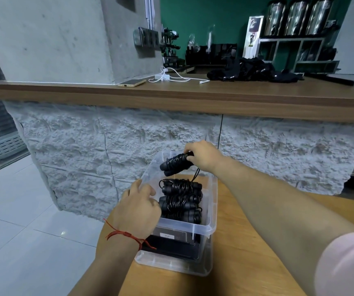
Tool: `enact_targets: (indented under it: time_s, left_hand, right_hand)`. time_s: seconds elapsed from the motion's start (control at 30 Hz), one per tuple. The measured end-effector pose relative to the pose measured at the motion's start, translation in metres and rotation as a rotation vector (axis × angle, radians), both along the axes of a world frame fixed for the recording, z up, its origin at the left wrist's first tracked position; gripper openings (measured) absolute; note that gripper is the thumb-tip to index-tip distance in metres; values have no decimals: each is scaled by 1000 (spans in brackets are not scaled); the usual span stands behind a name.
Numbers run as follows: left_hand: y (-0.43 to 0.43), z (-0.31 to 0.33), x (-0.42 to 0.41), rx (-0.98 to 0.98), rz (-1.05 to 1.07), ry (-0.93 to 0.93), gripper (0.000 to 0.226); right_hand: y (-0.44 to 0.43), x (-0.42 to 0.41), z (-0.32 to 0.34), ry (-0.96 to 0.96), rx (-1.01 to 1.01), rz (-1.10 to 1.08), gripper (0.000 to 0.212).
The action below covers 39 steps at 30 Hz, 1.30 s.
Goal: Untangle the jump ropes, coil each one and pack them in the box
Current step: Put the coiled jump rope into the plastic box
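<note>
So the clear box (214, 201) sits on the wooden tabletop (246, 242), right along its left edge and toward the far end. Three coiled jump ropes are already inside, all black and lying crosswise in a row. There's one toward the far end (181, 186), one in the middle (180, 202) and one nearest the person (182, 215), each touching its neighbour. The near end of the box has a flat black thing (171, 244) with a small white label lower down, can't tell what it is.

The right grip (201, 159) is up over the far end of the box. Its fingers are curled round one end of a fourth coiled rope (175, 163), cord wound tight round both handles. That bundle is tilted, its free end pointing down-left, and it's clear of the ropes below. A loose bit of cord (196, 175) dangles from it toward the box.

The left grip (138, 208) is on the left wall of the box. It looks like the thumb is inside the rim with the fingers curled along the outside, so it's pinching the wall. There's a red string bracelet (127, 236) on that wrist and a pale pink sleeve (346, 263) on the right arm.

Behind all this is a higher tabletop (193, 97) on a rough stone-look front. It's carrying a phone (131, 82), a white charger with its cable (162, 77) and a heap of black clothing (252, 70).
</note>
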<state>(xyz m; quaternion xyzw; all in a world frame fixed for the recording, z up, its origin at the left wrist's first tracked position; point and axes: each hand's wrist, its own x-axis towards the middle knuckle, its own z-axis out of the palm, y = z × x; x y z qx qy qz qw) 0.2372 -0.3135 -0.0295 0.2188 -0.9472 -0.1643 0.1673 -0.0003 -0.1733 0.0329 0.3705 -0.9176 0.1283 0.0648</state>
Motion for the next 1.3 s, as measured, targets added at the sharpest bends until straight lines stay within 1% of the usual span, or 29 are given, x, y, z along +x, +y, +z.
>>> enact_targets:
  time_s: [0.07,0.17,0.23,0.3,0.37,0.43,0.47,0.53,0.57,0.63,0.67,0.77,0.8,0.83,0.9,0.93,1.0,1.03,1.07,1.1,1.17,1.2,1.23,1.3]
  left_hand:
    - [-2,-2,1,3,7,-11,30]
    - [0,-5,0,-2,-1,3,29]
    - [1,-4,-1,-14,-3,13,29]
    - [1,-5,-1,-14,12,10,29]
    - [3,-6,0,-10,12,0,29]
    - [4,-7,0,-11,6,-3,28]
    - [5,-6,-1,-13,6,-2,27]
    - [2,-3,-2,-10,11,-1,28]
    - [0,-3,-2,-1,13,0,29]
    - [-2,-6,-2,8,2,-7,31]
    - [-2,-7,-2,4,-3,-3,32]
    - [0,-4,-3,16,-27,40,35]
    - [-1,-5,-1,37,-33,45,36]
    - [-2,-5,1,63,-36,48,37]
    - [-4,-3,6,157,-21,46,43]
    - [-5,2,8,235,-6,56,45]
    - [-12,14,6,456,56,122,47]
    - [-19,20,1,557,107,138,50]
    - [-26,22,-4,635,151,109,52]
    - [-32,22,-9,693,171,51,49]
    - [-37,15,-16,756,166,-21,21]
    - [-36,13,-18,732,156,-16,10]
    - [-30,14,-19,686,133,-5,11]
    - [-17,21,-17,565,80,23,25]
  right_hand:
    - [3,2,-11,-11,19,-13,12]
    - [11,4,-24,-24,153,-16,11]
    - [12,4,-26,20,270,-52,7]
    - [8,6,-24,102,443,-87,15]
    - [6,9,-25,117,611,-151,27]
    - [3,9,-28,140,711,-210,36]
    - [3,9,-28,167,721,-234,37]
    - [0,11,-26,221,674,-252,36]
    - [0,12,-24,217,613,-258,33]
    - [9,19,-20,124,383,-286,29]
    - [15,20,-19,81,247,-305,32]
    - [37,26,-25,-75,-118,-391,53]
    - [43,30,-30,-178,-241,-431,61]
    - [48,36,-34,-328,-367,-476,69]
    - [56,50,-44,-704,-575,-557,79]
    - [61,57,-48,-876,-632,-581,77]
    - [67,74,-48,-1168,-656,-567,71]
    - [69,81,-47,-1279,-651,-541,73]
    - [71,89,-46,-1373,-643,-512,74]
    - [71,96,-47,-1448,-645,-490,74]
    - [75,107,-48,-1503,-675,-477,74]
    - [79,111,-47,-1495,-691,-465,73]
    - [85,113,-46,-1485,-701,-440,70]
    - [97,115,-48,-1487,-734,-381,58]
